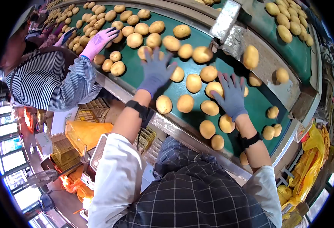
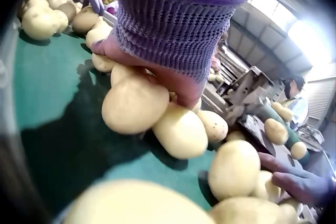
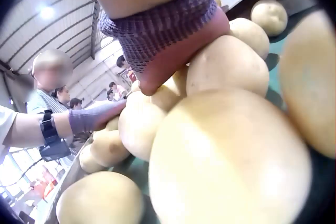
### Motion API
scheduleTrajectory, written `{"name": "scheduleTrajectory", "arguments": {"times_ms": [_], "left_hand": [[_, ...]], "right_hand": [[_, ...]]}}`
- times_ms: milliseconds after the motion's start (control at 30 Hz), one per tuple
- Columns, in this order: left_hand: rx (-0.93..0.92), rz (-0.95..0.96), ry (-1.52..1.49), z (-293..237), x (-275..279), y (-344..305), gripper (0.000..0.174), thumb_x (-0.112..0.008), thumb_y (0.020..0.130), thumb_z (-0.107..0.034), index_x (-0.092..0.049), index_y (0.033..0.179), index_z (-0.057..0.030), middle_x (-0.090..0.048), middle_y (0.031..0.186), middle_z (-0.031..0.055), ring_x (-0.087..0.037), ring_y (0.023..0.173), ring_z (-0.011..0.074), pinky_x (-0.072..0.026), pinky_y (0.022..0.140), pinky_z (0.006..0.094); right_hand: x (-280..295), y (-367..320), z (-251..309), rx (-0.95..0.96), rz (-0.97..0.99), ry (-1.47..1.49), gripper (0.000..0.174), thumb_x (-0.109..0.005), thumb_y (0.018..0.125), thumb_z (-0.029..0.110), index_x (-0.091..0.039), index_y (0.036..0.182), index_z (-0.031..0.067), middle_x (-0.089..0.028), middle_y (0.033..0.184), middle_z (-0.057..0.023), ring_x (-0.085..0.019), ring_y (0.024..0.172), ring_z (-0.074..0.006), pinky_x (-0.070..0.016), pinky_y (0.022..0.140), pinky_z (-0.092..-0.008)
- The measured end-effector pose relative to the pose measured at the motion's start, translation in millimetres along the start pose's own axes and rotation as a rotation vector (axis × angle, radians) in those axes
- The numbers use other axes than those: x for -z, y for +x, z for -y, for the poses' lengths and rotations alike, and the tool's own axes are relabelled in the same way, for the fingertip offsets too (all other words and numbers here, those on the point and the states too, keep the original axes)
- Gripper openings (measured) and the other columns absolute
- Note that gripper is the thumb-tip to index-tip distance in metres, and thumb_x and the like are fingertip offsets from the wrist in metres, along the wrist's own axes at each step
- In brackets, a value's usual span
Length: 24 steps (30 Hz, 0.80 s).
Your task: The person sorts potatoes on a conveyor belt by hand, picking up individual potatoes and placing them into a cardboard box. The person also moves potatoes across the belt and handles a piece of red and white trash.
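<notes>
Many pale yellow potatoes [image 1: 194,83] lie on a green conveyor belt [image 1: 132,76]. My left hand [image 1: 155,74], in a grey glove with a purple cuff, spreads its fingers over several of them. In the left wrist view its fingertips reach down among the potatoes, close to one large potato [image 2: 135,104]. My right hand [image 1: 232,97], gloved the same way, lies with spread fingers on potatoes farther right along the belt. The right wrist view shows potatoes [image 3: 228,66] close around its fingers, with a large one [image 3: 231,161] in the foreground.
A metal rail [image 1: 115,88] edges the belt nearest me. At the far side stands a metal bracket [image 1: 225,18]. Another person in a striped top [image 1: 60,81] works on my left, a pink-gloved hand [image 1: 98,42] over potatoes. Yellow sacks [image 1: 307,167] lie at the right.
</notes>
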State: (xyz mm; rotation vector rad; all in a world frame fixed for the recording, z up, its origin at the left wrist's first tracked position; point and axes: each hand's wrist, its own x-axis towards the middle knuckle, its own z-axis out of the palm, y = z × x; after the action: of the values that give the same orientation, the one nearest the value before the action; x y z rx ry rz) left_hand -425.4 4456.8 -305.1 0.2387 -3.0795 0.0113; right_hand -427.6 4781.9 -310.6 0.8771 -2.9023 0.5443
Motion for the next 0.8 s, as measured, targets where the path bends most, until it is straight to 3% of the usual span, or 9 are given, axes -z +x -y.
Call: {"name": "scheduleTrajectory", "arguments": {"times_ms": [67,133,167,200,300,433,567,667,800], "left_hand": [[-0.233,-0.122,-0.259,-22,9,-33,0.077,-0.059,0.091,-0.065,-0.046,0.153,-0.0212,-0.044,0.154,0.0189,-0.032,0.146,0.0456,-0.0222,0.111,0.0768],[-0.308,0.052,-0.213,-59,26,-62,0.078,-0.064,0.088,-0.063,-0.047,0.152,-0.0214,-0.050,0.149,0.0158,-0.039,0.143,0.0430,-0.0230,0.111,0.0759],[-0.329,0.025,-0.260,-75,31,-76,0.079,-0.071,0.083,-0.060,-0.050,0.149,-0.0220,-0.054,0.144,0.0170,-0.044,0.140,0.0401,-0.0243,0.110,0.0757],[-0.366,0.002,-0.276,-89,37,-87,0.080,-0.073,0.081,-0.058,-0.050,0.149,-0.0222,-0.053,0.144,0.0180,-0.044,0.140,0.0398,-0.0239,0.111,0.0757],[-0.468,-0.031,-0.322,-118,46,-105,0.084,-0.079,0.076,-0.054,-0.051,0.149,-0.0233,-0.046,0.149,0.0235,-0.045,0.139,0.0397,-0.0231,0.111,0.0756],[-0.556,0.180,-0.416,-136,60,-136,0.082,-0.071,0.083,-0.057,-0.047,0.152,-0.0186,-0.033,0.162,0.0170,-0.029,0.149,0.0393,-0.0136,0.118,0.0702],[-0.708,0.279,-0.462,-157,56,-174,0.077,-0.064,0.090,-0.058,-0.048,0.152,-0.0170,-0.036,0.162,0.0136,-0.029,0.152,0.0329,-0.0092,0.125,0.0616],[-0.907,0.338,-0.638,-174,35,-206,0.073,-0.061,0.092,-0.059,-0.052,0.149,-0.0139,-0.048,0.154,0.0128,-0.035,0.149,0.0295,-0.0134,0.127,0.0546],[-0.880,0.396,-0.793,-169,50,-210,0.059,-0.068,0.092,-0.043,-0.058,0.139,-0.0089,-0.060,0.139,0.0130,-0.048,0.139,0.0309,-0.0310,0.121,0.0492]], "right_hand": [[12,-10,7,0.023,0.092,0.032,0.073,-0.060,0.095,0.056,-0.046,0.153,0.0157,-0.058,0.143,-0.0140,-0.044,0.140,-0.0434,-0.0214,0.116,-0.0634],[22,-31,7,0.013,0.141,0.077,0.072,-0.060,0.095,0.056,-0.046,0.153,0.0150,-0.059,0.143,-0.0120,-0.045,0.140,-0.0417,-0.0221,0.116,-0.0630],[31,-42,7,0.018,0.152,0.213,0.071,-0.062,0.095,0.053,-0.046,0.153,0.0158,-0.058,0.143,-0.0115,-0.045,0.140,-0.0395,-0.0237,0.115,-0.0614],[39,-55,8,0.069,0.152,0.071,0.072,-0.064,0.093,0.052,-0.046,0.153,0.0159,-0.058,0.142,-0.0108,-0.047,0.138,-0.0378,-0.0246,0.116,-0.0609],[51,-102,12,0.055,0.167,0.159,0.074,-0.066,0.091,0.052,-0.045,0.154,0.0190,-0.050,0.148,-0.0142,-0.043,0.138,-0.0386,-0.0267,0.115,-0.0633],[64,-164,11,-0.050,0.237,0.084,0.077,-0.070,0.090,0.050,-0.041,0.156,0.0216,-0.040,0.157,-0.0158,-0.039,0.141,-0.0429,-0.0285,0.115,-0.0637],[71,-210,-5,-0.202,0.242,0.199,0.075,-0.071,0.090,0.046,-0.045,0.154,0.0174,-0.041,0.157,-0.0171,-0.036,0.144,-0.0446,-0.0314,0.116,-0.0558],[76,-224,-14,-0.236,0.216,0.156,0.070,-0.072,0.090,0.041,-0.049,0.151,0.0162,-0.042,0.156,-0.0162,-0.036,0.144,-0.0440,-0.0333,0.115,-0.0534],[84,-217,-29,-0.233,-0.003,0.197,0.047,-0.073,0.089,0.021,-0.061,0.134,0.0131,-0.055,0.142,-0.0119,-0.047,0.136,-0.0395,-0.0388,0.111,-0.0497]]}}
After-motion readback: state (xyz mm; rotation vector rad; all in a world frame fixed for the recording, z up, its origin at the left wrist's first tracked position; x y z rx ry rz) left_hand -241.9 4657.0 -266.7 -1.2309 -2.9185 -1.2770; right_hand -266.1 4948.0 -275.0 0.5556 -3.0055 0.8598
